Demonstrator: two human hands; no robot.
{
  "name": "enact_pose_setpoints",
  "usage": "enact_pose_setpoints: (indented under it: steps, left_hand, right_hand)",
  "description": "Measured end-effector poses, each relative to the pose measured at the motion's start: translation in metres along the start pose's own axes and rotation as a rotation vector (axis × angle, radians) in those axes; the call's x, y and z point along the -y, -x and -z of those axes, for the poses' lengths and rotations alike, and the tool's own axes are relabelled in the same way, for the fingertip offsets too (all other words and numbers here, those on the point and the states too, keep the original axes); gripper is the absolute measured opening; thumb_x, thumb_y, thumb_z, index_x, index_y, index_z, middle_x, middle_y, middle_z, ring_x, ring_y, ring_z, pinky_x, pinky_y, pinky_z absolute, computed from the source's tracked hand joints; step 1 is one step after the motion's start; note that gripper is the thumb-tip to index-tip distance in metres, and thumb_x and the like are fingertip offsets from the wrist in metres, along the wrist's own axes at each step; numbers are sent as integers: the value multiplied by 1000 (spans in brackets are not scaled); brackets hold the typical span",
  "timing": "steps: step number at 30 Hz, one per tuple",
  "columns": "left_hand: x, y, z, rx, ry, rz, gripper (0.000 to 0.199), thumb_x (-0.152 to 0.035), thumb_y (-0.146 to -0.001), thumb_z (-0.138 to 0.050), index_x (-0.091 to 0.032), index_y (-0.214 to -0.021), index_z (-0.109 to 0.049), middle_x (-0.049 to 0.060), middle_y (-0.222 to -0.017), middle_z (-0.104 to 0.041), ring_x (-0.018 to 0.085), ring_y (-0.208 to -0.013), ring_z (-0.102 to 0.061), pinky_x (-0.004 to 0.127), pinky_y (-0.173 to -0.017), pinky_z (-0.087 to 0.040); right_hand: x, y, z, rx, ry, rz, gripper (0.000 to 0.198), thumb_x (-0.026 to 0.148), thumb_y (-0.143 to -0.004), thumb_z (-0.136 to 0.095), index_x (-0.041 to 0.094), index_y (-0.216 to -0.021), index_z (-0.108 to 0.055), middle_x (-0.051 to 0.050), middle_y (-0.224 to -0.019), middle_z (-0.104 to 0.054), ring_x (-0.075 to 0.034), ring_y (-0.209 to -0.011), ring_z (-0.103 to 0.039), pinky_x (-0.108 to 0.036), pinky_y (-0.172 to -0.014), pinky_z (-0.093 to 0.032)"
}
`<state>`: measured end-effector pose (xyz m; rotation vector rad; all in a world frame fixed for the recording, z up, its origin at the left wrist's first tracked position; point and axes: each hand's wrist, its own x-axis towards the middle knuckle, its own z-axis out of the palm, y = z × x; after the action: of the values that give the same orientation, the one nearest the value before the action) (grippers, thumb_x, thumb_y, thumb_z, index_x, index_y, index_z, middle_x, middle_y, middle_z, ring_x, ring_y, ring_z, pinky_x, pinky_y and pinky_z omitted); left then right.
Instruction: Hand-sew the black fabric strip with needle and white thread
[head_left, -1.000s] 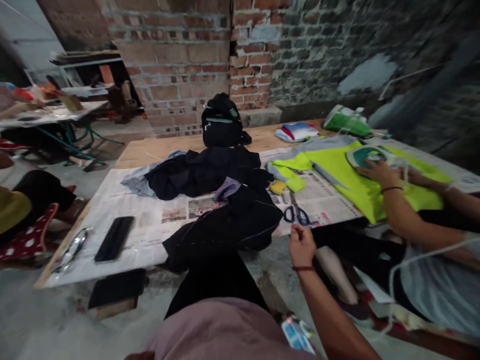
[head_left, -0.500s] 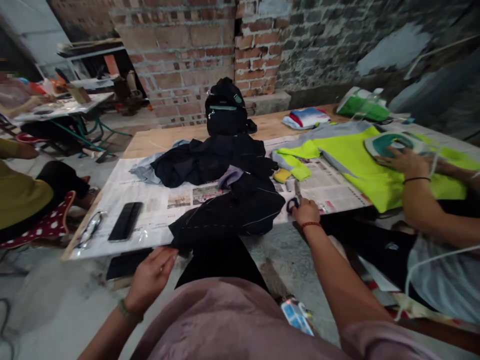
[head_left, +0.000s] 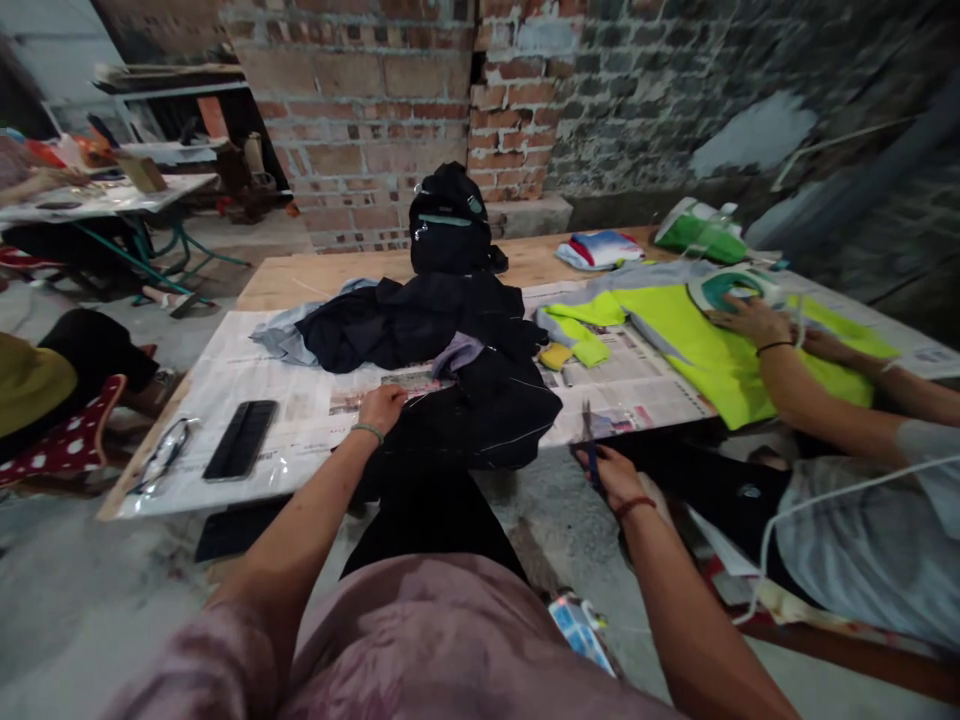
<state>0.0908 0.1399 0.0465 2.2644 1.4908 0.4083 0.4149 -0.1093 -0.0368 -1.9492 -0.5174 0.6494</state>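
A black garment (head_left: 480, 410) with pale stitch lines lies bunched at the table's front edge, partly over my lap. My left hand (head_left: 382, 408) is closed in a pinch at its upper left edge, where a thin pale line runs from the fingertips. In my right hand (head_left: 619, 478) is a pair of scissors (head_left: 588, 425), held just off the front edge with the blades pointing away from me, slightly apart. A lavender cloth piece (head_left: 457, 352) sticks out of the black cloth. Behind it lies a dark navy garment (head_left: 375, 325).
A phone (head_left: 240, 440) and glasses (head_left: 161, 455) lie on the newspaper-covered table (head_left: 300, 480) at left. A black backpack (head_left: 450, 225) stands behind. At right, a co-worker's hand (head_left: 757, 322) holds an iron (head_left: 720, 290) on a neon yellow garment (head_left: 675, 330).
My left hand has moved up and right, from below the table edge to the black garment. My right hand has lowered toward me with the scissors. The co-worker's iron has shifted left in view.
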Motion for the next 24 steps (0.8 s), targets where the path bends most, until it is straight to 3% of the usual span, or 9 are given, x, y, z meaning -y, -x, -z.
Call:
enact_pose_setpoints:
  steps: [3,6,12,16,20,24]
  left_hand:
    - [1,-12,-14,66,-15,42,15,-29,-74,-56,-20,-73,-68,7,-84,-67,22,-85,-58,29,-73,-40]
    - [4,-22,-24,127,-15,75,9,-27,-62,-67,-19,-60,-64,6,-74,-66,22,-83,-58,27,-70,-40]
    - [12,-21,-34,85,110,85,14,-26,-65,-63,-17,-55,-60,9,-75,-64,23,-85,-57,29,-74,-40]
    - [17,-15,-33,-4,282,117,14,-21,-65,-60,-17,-52,-55,6,-65,-60,21,-78,-56,29,-73,-39]
    - [22,-11,-22,-107,510,185,11,-25,-68,-55,-17,-61,-54,1,-59,-55,16,-68,-55,26,-65,-40]
    - [33,4,2,-160,746,223,20,-36,-69,-53,-16,-74,-54,0,-67,-56,12,-66,-55,21,-59,-40]
  right_hand:
    - [-13,37,-1,180,-565,-182,40,41,-57,-72,17,-85,-55,3,-57,-52,-10,-44,-46,-23,-40,-38]
    - [-14,73,-5,317,-772,-219,41,43,-64,-69,20,-94,-54,4,-63,-53,-9,-48,-49,-23,-44,-41]
    - [15,119,-27,489,-808,-121,35,46,-74,-61,24,-99,-51,3,-71,-52,-10,-56,-53,-29,-57,-48]
    - [38,133,-49,567,-785,-87,35,46,-77,-57,23,-101,-50,3,-68,-52,-10,-51,-51,-27,-51,-46]
    - [48,148,-70,703,-760,-116,34,50,-80,-51,21,-98,-51,4,-61,-48,-9,-43,-45,-25,-42,-43]
    - [52,162,-85,892,-773,-83,35,48,-79,-54,22,-102,-51,1,-70,-50,-11,-57,-53,-28,-56,-48]
